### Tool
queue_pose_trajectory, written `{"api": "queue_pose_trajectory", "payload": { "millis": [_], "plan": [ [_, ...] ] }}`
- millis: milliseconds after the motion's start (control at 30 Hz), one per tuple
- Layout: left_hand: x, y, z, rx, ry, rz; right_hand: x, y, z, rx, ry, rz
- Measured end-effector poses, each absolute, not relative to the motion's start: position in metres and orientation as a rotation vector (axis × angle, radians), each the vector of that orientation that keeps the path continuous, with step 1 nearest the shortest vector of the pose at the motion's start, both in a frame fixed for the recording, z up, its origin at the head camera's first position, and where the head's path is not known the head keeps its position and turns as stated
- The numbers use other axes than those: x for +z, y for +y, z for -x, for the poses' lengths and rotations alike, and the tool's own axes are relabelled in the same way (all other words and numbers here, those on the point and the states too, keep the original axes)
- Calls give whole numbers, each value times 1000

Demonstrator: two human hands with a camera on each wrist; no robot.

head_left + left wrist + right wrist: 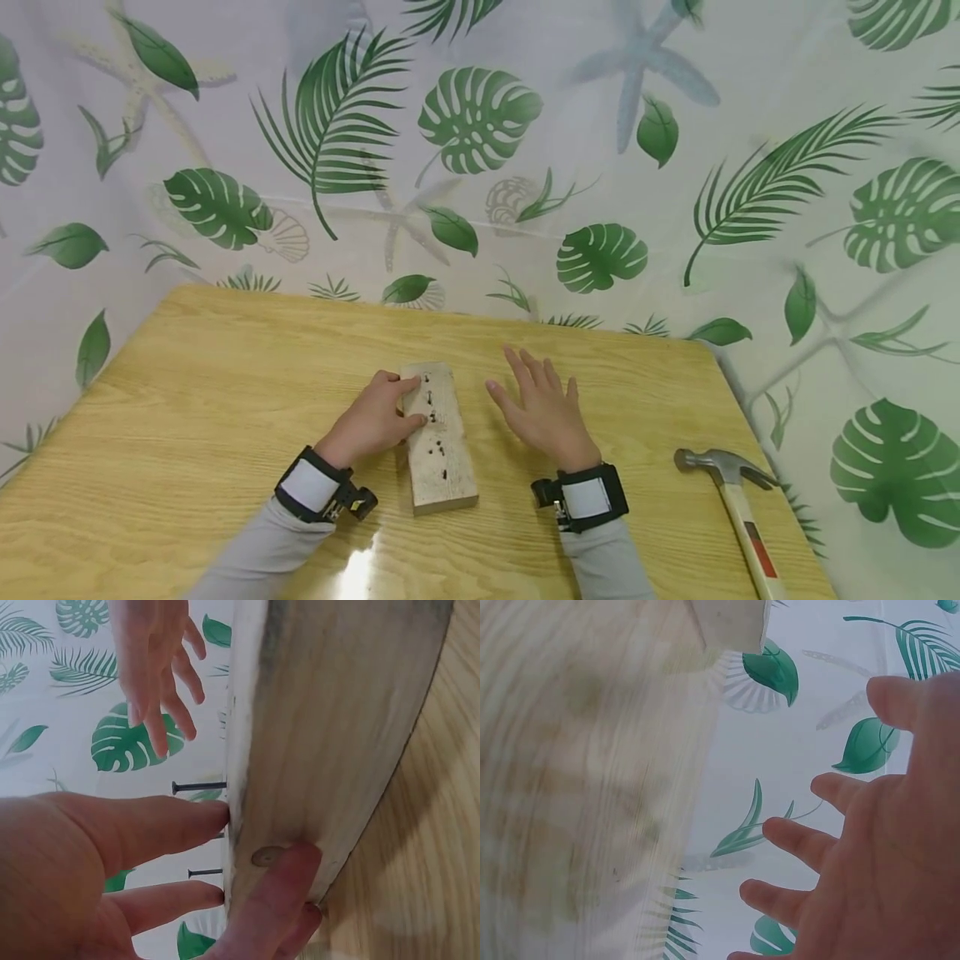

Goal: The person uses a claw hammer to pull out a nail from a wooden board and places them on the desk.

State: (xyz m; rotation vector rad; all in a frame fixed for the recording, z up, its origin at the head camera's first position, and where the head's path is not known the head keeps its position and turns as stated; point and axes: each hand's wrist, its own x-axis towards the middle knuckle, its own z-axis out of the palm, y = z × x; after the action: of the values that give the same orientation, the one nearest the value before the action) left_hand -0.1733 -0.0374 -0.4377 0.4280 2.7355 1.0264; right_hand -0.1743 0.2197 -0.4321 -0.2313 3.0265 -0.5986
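A pale wooden block lies lengthwise on the table, with several nails standing out of its top and several dark holes toward its near end. My left hand grips the block's left edge near the far end. Two of its digits rest on the top face among the nails, while other fingers press the side face near a round knot. To the right of the block, my right hand hovers with fingers spread, holding nothing; in the right wrist view its fingers stretch out apart from the block.
A claw hammer with a pale handle and a red-and-black band lies at the table's right side. The wood-grain table meets a leaf-patterned sheet along its back edge. Both wrists wear strapped cameras.
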Motion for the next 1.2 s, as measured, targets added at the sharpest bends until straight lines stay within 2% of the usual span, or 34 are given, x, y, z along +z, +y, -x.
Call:
{"api": "queue_pose_trajectory", "payload": {
  "millis": [367,667,967,1200],
  "plan": [
    [-441,-17,175,1057,2740,-404,-429,216,173,-611,3024,223],
    [-439,-21,173,1014,2755,-481,-418,225,165,-628,3042,180],
    [-431,-25,174,814,2813,-484,-396,265,114,-570,3033,82],
    [-442,-25,170,832,2808,-455,-390,352,58,-627,2823,-324]
  ]
}}
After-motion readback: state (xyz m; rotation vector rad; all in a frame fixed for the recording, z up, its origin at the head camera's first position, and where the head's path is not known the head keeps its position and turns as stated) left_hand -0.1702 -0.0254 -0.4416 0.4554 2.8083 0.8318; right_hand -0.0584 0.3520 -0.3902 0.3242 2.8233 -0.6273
